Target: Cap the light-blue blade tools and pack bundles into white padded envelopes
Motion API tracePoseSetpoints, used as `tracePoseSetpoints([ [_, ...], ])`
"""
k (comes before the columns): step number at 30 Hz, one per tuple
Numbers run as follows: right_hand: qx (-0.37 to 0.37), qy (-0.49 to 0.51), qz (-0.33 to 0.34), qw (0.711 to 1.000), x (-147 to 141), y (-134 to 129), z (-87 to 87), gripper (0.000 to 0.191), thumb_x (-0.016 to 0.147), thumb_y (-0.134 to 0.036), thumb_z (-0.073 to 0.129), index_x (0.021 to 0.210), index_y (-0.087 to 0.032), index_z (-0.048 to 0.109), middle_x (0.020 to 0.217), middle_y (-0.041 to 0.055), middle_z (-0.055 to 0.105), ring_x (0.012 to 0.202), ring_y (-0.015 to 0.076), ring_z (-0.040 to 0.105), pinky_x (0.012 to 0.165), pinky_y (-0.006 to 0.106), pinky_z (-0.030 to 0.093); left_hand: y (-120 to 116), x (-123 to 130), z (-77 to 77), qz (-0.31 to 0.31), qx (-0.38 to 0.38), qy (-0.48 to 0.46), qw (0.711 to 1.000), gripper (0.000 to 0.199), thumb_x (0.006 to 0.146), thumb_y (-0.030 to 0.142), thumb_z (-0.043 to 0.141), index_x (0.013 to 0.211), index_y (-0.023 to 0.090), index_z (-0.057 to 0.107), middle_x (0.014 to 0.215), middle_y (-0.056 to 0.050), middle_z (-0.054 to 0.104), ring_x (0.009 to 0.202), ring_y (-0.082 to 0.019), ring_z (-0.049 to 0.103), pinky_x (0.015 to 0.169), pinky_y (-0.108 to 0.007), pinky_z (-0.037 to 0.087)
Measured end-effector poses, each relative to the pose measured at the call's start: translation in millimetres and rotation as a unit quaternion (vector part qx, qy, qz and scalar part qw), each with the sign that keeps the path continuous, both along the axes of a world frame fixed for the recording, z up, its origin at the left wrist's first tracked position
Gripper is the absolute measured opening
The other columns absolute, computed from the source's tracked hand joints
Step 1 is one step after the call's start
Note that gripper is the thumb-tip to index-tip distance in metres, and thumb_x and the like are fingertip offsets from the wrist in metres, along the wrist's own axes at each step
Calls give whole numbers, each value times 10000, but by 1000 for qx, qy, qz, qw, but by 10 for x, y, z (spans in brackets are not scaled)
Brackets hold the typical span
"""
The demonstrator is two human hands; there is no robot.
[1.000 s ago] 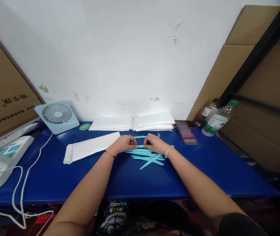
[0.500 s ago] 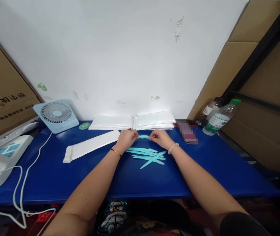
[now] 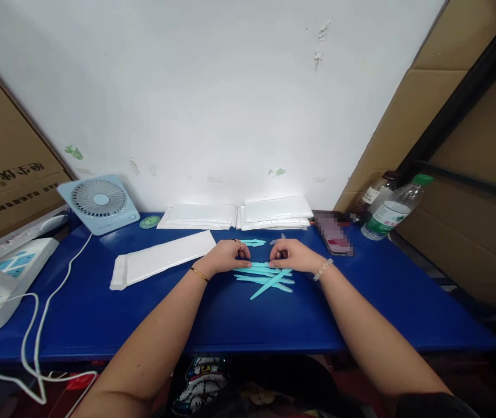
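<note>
Several thin turquoise sticks lie crossed in a loose pile on the blue table, below and between my hands. My left hand pinches the left end of a turquoise stick at the top of this pile. At the right end of the same stick are the closed fingers of my right hand. Behind my hands lie other turquoise pieces, and a small translucent piece is partly hidden by my right hand. A white padded envelope rests left of my left hand.
White envelopes are stacked at the wall, left and right. A light blue fan and white power strip with cables occupy the left. On the right are a phone, a green-capped bottle and a dark-capped bottle.
Both hands have moved toward me, from the rear turquoise pieces to the pile. They now hold a stick there, and the rear pieces lie uncovered.
</note>
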State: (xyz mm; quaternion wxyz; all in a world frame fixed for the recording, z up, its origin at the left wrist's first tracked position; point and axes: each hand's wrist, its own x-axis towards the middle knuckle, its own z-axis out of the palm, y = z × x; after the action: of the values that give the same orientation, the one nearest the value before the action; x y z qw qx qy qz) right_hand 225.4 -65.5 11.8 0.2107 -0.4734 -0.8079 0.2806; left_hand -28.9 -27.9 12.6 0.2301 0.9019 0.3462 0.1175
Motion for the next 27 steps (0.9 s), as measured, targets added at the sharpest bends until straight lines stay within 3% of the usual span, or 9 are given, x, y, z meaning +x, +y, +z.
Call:
tracePoseSetpoints([
  [3, -19, -11, 19, 1000, -52, -15, -24, 224, 687, -389, 710, 730, -176, 658, 758, 14, 584, 637, 120, 513, 556, 233, 383, -4, 21, -13, 13, -7, 22, 1000, 252, 771, 433, 586, 813, 200, 674, 760, -6, 654, 684, -132, 564, 592, -215, 378],
  [9, -17, 6, -43, 999, -60, 31, -17, 152, 757, -324, 627, 739, -174, 640, 668, -2, 597, 585, 112, 509, 547, 227, 384, 3, 52, 19, 62, 28, 16, 998, 216, 803, 395, 557, 787, 208, 664, 749, 7, 660, 657, -129, 573, 602, -225, 379],
  [15, 41, -5, -141, 989, 219, 157, -69, 167, 742, -337, 639, 703, -175, 653, 633, 5, 618, 565, 126, 518, 536, 240, 380, 91, 24, 19, 167, 132, -2, 977, 197, 823, 369, 542, 816, 225, 676, 818, -4, 671, 776, -167, 596, 711, -271, 413],
  [19, 82, -18, -178, 980, 308, 192, -86, 135, 732, -309, 642, 728, -180, 683, 698, 24, 657, 623, 146, 558, 580, 255, 405, 119, 50, -42, 175, 149, 8, 973, 210, 823, 360, 555, 925, 224, 679, 923, -32, 669, 906, -202, 588, 803, -310, 425],
  [22, 91, -6, -152, 984, 276, 142, -36, 142, 756, -303, 617, 770, -183, 690, 735, 26, 658, 628, 142, 550, 588, 255, 409, 105, 64, -67, 159, 173, -3, 972, 296, 832, 363, 557, 1087, 237, 641, 1094, -50, 635, 1038, -227, 550, 888, -347, 414],
  [27, 24, 4, -36, 999, 233, 14, 90, 162, 772, -315, 622, 817, -185, 708, 800, 36, 655, 679, 144, 567, 617, 254, 421, 105, 61, -118, 94, 180, 27, 979, 321, 869, 307, 508, 1165, 278, 627, 1215, -40, 592, 1112, -224, 520, 948, -351, 403],
])
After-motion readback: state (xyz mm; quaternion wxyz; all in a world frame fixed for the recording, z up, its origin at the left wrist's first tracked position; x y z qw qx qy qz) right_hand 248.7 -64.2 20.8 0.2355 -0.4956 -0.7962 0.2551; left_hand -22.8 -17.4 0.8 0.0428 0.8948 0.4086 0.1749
